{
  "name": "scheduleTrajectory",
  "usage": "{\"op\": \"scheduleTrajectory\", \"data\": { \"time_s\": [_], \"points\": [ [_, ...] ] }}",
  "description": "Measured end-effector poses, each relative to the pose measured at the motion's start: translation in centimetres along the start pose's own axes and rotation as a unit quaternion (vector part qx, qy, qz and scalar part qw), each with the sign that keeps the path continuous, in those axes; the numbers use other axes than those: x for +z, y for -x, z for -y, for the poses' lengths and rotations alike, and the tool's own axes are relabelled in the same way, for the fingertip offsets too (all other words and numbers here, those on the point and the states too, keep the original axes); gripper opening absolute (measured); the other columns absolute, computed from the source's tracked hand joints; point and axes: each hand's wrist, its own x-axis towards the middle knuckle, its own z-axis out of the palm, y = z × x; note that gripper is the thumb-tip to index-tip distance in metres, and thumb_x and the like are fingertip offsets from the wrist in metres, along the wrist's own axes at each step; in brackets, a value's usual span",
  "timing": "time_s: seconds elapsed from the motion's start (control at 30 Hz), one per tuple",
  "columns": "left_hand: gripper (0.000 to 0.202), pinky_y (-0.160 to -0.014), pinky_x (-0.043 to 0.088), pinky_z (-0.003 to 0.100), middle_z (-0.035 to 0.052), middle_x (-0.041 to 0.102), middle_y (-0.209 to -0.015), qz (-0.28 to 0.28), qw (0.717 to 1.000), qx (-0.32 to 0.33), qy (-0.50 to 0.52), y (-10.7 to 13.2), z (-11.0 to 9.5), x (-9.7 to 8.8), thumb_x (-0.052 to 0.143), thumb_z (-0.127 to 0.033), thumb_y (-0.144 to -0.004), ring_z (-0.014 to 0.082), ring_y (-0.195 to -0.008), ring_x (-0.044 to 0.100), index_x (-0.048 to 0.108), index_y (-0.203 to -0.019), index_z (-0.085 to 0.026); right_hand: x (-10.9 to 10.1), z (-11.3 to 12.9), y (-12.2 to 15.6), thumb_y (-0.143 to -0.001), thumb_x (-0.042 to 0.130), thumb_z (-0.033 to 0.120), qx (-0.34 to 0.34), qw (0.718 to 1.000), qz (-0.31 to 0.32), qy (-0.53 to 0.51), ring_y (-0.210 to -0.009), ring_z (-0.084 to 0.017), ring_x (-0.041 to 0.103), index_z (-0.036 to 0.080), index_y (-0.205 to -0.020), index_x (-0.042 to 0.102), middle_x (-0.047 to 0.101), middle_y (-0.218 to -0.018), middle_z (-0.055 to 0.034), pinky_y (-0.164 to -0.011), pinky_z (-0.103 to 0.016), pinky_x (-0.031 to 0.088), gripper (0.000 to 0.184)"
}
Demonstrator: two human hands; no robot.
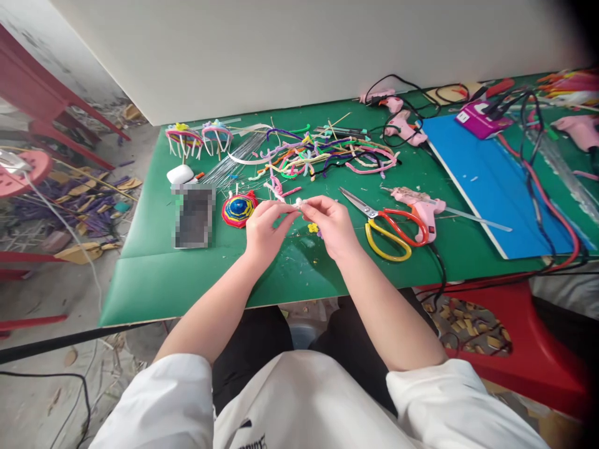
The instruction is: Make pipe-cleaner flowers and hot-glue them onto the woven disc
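Observation:
My left hand (269, 229) and my right hand (330, 224) meet above the table's middle, fingertips pinched together. Between them is a small white fuzzy piece (298, 202), which looks like bent pipe cleaner; the fingers partly cover it. Just behind lies a pink pipe cleaner (277, 187). A small yellow flower shape (312, 228) rests under my right hand. Left of my left hand sits a round piece wound in red, yellow and blue (239, 210). Scissors (374, 215) with one red and one yellow handle lie to the right, blades spread.
Colourful pipe cleaners (327, 153) are heaped behind my hands, beside thin clear rods (238, 159). A pink glue gun (423, 209) lies right, near a blue board (472, 187) and cables. At left are a blurred-out rectangle (194, 218), a white case (180, 174) and two small umbrella-like pieces (184, 137).

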Motion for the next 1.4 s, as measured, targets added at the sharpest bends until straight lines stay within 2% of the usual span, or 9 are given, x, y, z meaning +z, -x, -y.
{"op": "scheduleTrajectory", "data": {
  "time_s": [0.23,0.53,0.77,0.9,1.0,1.2,1.3,1.4],
  "points": [
    [0.005,-0.064,0.048,0.023,-0.0007,0.067,-0.075,0.013,0.998,-0.065,0.016,-0.26,-0.14,-0.21,0.065,-0.023,-0.079,0.0109,-0.071,0.060,0.063,-0.080,-0.019,-0.06,-0.10,0.17,-0.070,0.069,0.040,0.015,1.000,0.007,0.015,-0.069,-0.011,0.055,0.021,-0.077,0.067,0.064,-0.073,0.0021,-0.070,-0.026,0.044,0.020],
    [0.007,-0.064,0.047,0.023,-0.0010,0.065,-0.074,0.010,0.998,-0.060,0.011,-0.10,0.06,-0.08,0.064,-0.025,-0.080,0.0106,-0.071,0.060,0.060,-0.080,-0.019,-0.14,0.06,0.08,-0.071,0.068,0.039,0.028,0.999,0.020,0.017,-0.071,-0.011,0.056,0.020,-0.077,0.065,0.063,-0.073,0.0021,-0.071,-0.026,0.045,0.020],
    [0.004,-0.071,0.049,0.025,0.0015,0.067,-0.081,0.010,1.000,0.002,0.003,-0.02,0.09,-0.19,0.060,-0.020,-0.082,0.0123,-0.077,0.061,0.064,-0.084,-0.019,-0.17,0.21,0.24,-0.071,0.069,0.040,0.024,0.999,0.026,0.028,-0.073,-0.013,0.058,0.020,-0.080,0.068,0.066,-0.076,0.0007,-0.073,-0.027,0.046,0.022],
    [0.007,-0.074,0.050,0.026,0.0030,0.065,-0.085,0.020,0.999,0.035,-0.012,-0.05,0.04,-0.18,0.058,-0.021,-0.084,0.0134,-0.080,0.062,0.065,-0.087,-0.020,-0.06,0.28,0.35,-0.072,0.068,0.040,-0.012,0.999,0.023,0.039,-0.079,-0.014,0.061,0.021,-0.082,0.067,0.068,-0.084,-0.0007,-0.076,-0.028,0.047,0.022],
    [0.008,-0.075,0.050,0.026,0.0030,0.065,-0.086,0.017,0.999,0.043,-0.008,-0.09,-0.01,-0.22,0.058,-0.022,-0.084,0.0136,-0.081,0.062,0.065,-0.087,-0.020,-0.11,0.21,0.22,-0.070,0.070,0.039,-0.023,0.999,0.012,0.026,-0.076,-0.013,0.060,0.021,-0.079,0.066,0.067,-0.079,0.0004,-0.076,-0.028,0.048,0.020],
    [0.017,-0.073,0.047,0.029,0.0034,0.064,-0.089,-0.014,0.997,0.036,-0.063,-0.07,0.45,-0.50,0.057,-0.022,-0.085,0.0146,-0.082,0.059,0.068,-0.098,-0.026,-0.64,0.29,-0.19,-0.063,0.075,0.044,0.017,1.000,0.014,0.014,-0.064,-0.011,0.056,0.020,-0.074,0.063,0.063,-0.068,0.0019,-0.069,-0.028,0.048,0.029],
    [0.012,-0.071,0.045,0.031,0.0033,0.063,-0.085,-0.031,0.994,0.056,-0.091,-0.13,0.70,-0.65,0.061,-0.024,-0.082,0.0152,-0.078,0.056,0.071,-0.088,-0.028,-0.74,0.50,-0.19,-0.058,0.077,0.046,0.039,0.999,0.031,0.000,-0.063,-0.011,0.056,0.020,-0.072,0.063,0.062,-0.067,0.0020,-0.069,-0.029,0.048,0.033],
    [0.010,-0.072,0.045,0.032,0.0017,0.065,-0.079,-0.026,0.995,0.059,-0.074,-0.20,0.62,-0.69,0.064,-0.025,-0.080,0.0152,-0.075,0.056,0.072,-0.085,-0.028,-0.70,0.78,-0.11,-0.054,0.079,0.045,0.055,0.997,0.038,-0.027,-0.063,-0.011,0.057,0.020,-0.072,0.064,0.063,-0.068,0.0022,-0.072,-0.030,0.049,0.035]
  ]
}}
